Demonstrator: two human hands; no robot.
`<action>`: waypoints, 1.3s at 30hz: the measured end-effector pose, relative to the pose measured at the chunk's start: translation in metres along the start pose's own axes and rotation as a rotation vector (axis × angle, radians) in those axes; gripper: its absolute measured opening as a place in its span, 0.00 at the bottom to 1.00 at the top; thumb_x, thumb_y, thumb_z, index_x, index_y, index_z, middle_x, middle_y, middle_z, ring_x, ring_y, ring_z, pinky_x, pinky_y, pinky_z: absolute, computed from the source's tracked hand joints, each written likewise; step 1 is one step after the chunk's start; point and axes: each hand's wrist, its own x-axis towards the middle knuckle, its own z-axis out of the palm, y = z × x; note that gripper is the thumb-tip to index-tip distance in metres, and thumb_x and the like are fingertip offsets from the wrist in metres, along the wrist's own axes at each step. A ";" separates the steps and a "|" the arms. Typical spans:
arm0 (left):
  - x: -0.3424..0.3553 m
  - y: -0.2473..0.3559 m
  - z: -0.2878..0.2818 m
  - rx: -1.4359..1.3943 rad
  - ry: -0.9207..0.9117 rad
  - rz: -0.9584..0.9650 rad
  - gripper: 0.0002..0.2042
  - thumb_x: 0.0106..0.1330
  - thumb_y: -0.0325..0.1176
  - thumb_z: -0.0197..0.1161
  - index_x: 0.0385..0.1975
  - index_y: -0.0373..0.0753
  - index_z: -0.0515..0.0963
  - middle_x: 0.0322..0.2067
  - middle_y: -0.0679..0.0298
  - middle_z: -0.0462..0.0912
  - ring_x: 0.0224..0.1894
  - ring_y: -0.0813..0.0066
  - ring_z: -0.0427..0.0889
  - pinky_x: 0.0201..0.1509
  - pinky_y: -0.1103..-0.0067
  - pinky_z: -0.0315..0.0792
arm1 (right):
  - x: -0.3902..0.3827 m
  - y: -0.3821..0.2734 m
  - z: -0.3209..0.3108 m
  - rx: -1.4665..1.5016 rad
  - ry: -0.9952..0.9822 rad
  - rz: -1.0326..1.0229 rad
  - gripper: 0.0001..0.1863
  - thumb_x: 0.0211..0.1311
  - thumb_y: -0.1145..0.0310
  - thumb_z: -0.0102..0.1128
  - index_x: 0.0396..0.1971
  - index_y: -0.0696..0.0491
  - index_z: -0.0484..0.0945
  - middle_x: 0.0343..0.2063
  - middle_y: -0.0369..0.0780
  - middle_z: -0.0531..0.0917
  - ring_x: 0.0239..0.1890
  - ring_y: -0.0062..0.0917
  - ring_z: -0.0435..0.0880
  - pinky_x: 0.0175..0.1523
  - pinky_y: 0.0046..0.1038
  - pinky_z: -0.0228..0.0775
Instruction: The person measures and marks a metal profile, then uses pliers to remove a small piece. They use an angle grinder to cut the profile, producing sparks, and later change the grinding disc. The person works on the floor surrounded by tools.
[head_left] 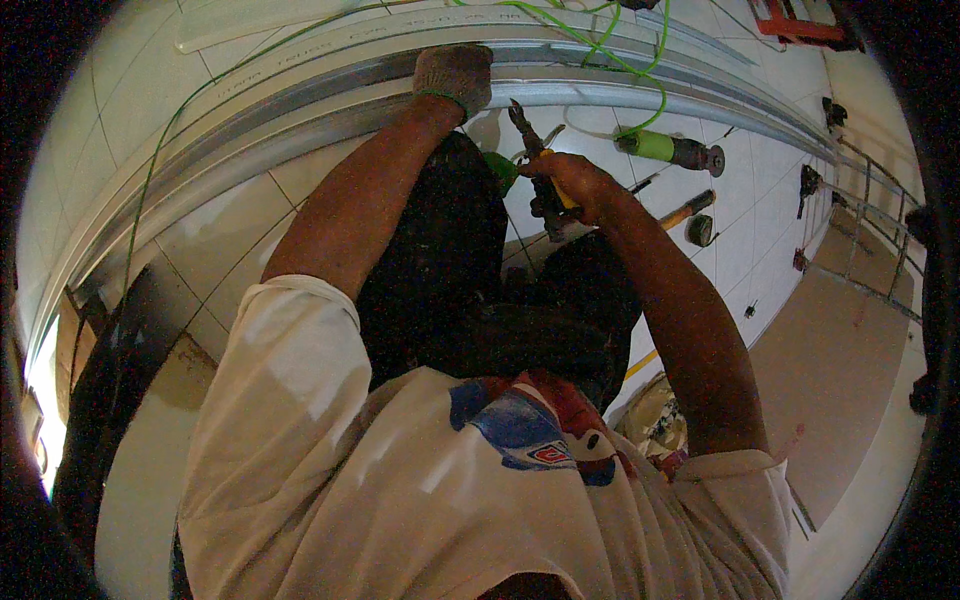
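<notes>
Snips (535, 150) are clamped in the bare right hand (570, 185), blades raised above the tiled floor (240, 235). The gloved left hand (455, 75) is pressed flat on the metal channel (300, 110), likely stiff, sharp-edged; best held by its flange.

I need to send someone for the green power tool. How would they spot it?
Follow the long metal rail across the tiled floor to its right part. Just below it lies the grinder: a bright green body with a dark disc end, unlike the wooden-handled hammer nearby.
</notes>
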 end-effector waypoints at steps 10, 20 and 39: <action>-0.003 0.001 -0.003 -0.012 0.029 0.022 0.14 0.60 0.35 0.63 0.44 0.46 0.88 0.44 0.56 0.91 0.48 0.57 0.91 0.52 0.61 0.83 | 0.008 0.027 0.024 0.109 0.082 -0.070 0.14 0.69 0.57 0.68 0.35 0.50 0.76 0.21 0.34 0.77 0.18 0.23 0.75 0.25 0.29 0.71; 0.012 -0.002 -0.005 -0.027 -0.232 -0.084 0.16 0.68 0.35 0.56 0.49 0.40 0.87 0.50 0.50 0.89 0.54 0.53 0.89 0.60 0.59 0.82 | 0.035 0.073 0.021 -0.549 0.276 -0.626 0.19 0.69 0.56 0.69 0.31 0.58 0.80 0.20 0.36 0.80 0.21 0.21 0.80 0.27 0.28 0.73; 0.020 -0.009 0.008 0.063 -0.329 0.003 0.18 0.67 0.43 0.59 0.50 0.42 0.87 0.54 0.51 0.87 0.56 0.52 0.87 0.63 0.57 0.80 | 0.014 0.008 0.013 0.108 0.011 -0.143 0.26 0.68 0.46 0.69 0.43 0.58 0.78 0.27 0.39 0.79 0.25 0.27 0.82 0.31 0.32 0.79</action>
